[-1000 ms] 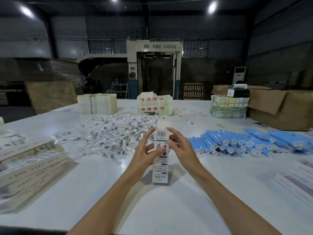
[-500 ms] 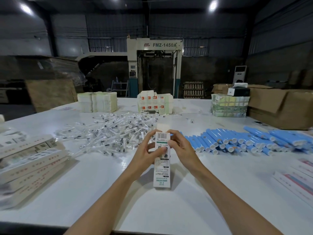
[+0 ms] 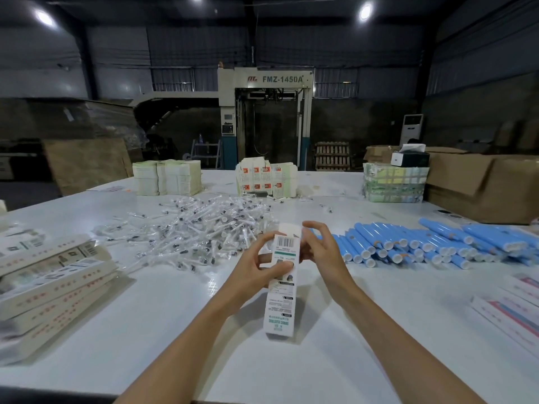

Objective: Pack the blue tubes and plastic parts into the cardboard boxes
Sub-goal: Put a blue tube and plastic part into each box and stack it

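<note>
My left hand (image 3: pixel 259 268) grips a narrow white carton (image 3: pixel 280 301) around its upper half and holds it upright, tilted slightly, over the white table (image 3: pixel 163 330). The carton's top flap stands open. My right hand (image 3: pixel 319 249) is beside the carton's top with arched, spread fingers; its fingertips are near the flap and grip nothing. Blue tubes (image 3: pixel 408 246) with white caps lie in rows to the right of my hands. Behind my left hand, a heap of clear plastic parts (image 3: pixel 198 228) is spread over the table.
Flattened printed cartons (image 3: pixel 52 275) are stacked at the left, more flat cartons (image 3: pixel 513 310) at the right edge. Bundled stacks (image 3: pixel 167 177), (image 3: pixel 267 177), (image 3: pixel 393 182) stand along the far side. A large brown cardboard box (image 3: pixel 490 185) sits at the back right.
The carton has come lower and nearer to me in my left hand. My right hand has let go of the carton's top and its fingers have spread.
</note>
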